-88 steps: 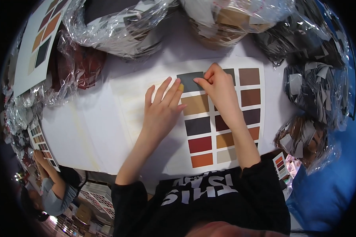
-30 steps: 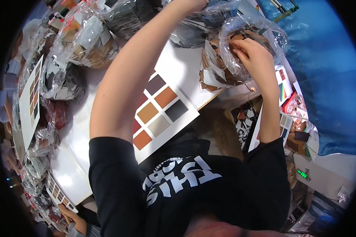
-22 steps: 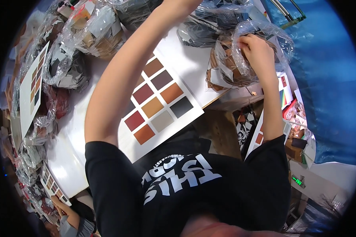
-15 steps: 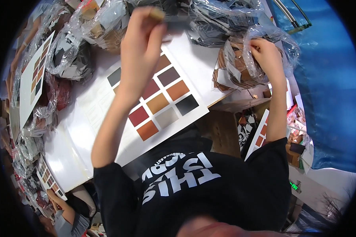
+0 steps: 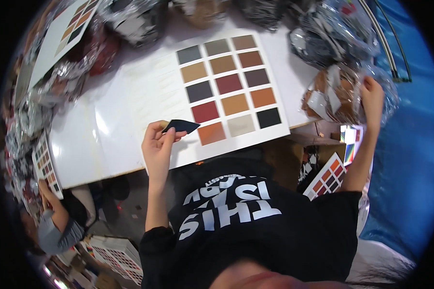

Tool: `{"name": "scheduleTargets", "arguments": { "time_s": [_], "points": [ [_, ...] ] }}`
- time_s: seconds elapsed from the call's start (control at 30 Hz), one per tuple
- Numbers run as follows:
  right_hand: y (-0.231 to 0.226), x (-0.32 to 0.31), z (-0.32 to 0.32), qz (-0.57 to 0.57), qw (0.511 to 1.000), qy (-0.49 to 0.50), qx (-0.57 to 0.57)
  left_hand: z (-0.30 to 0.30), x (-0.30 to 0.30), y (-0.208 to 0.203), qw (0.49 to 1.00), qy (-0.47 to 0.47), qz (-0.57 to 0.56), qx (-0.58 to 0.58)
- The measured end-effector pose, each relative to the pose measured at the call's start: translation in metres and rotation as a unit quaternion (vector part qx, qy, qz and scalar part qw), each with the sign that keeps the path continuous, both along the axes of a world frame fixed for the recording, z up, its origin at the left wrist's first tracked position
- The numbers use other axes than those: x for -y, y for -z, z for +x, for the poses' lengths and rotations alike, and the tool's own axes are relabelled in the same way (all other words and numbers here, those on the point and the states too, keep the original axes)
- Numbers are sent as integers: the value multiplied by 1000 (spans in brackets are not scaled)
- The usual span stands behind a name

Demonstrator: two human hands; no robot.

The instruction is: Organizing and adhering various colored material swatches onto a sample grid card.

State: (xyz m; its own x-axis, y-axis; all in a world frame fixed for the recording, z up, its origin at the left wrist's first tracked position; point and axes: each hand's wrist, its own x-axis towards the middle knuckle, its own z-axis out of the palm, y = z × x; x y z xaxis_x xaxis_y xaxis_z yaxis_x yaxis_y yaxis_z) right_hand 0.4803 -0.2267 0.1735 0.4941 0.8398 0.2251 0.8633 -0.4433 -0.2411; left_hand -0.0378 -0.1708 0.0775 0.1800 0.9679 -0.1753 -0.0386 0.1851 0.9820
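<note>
My left hand [image 5: 156, 143] is closed in a pinch on a dark blue-black swatch [image 5: 179, 126], held above the lower left edge of the colour sample card [image 5: 280, 123]. Rows of coloured rectangles cover that white card, from greys and browns to reds, orange and black. At the right, my right hand [image 5: 372, 94] has its fingers closed on the rim of a clear plastic bag [image 5: 389, 96]. Brown swatches [image 5: 341, 86] and some pale pieces fill this bag.
A white table [image 5: 101, 144] lies under the card. Bags of grey swatches [image 5: 318, 45] and dark red swatches [image 5: 101, 53] ring its far and left sides. Another sample card [image 5: 65, 36] leans at upper left. Someone's arm [image 5: 58, 212] reaches in at lower left. Blue sheeting [image 5: 410, 159] hangs right.
My left hand has come down and nearer from the far bags, with the dark swatch now plainly visible in it. The right hand stays at the bag of brown swatches. The whole view has shifted.
</note>
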Motion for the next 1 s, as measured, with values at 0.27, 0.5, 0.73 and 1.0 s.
{"name": "scheduleTargets", "arguments": {
  "time_s": [0.27, 0.5, 0.73, 1.0],
  "points": [
    [-47, 67, -73, 271, 955, 33, -119, -32, -2, 6, 998, -69, -17, 2],
    [29, -52, -251, 112, 930, -273, -220, -34, -33, 13, 983, 27, 58, -170],
    [128, -167, -338, -24, 791, -134, -597, -50, -56, 11, 919, 33, 172, -354],
    [159, -200, -362, -138, 794, -104, -582, -51, -99, 33, 825, 134, 272, -478]
  ]
}}
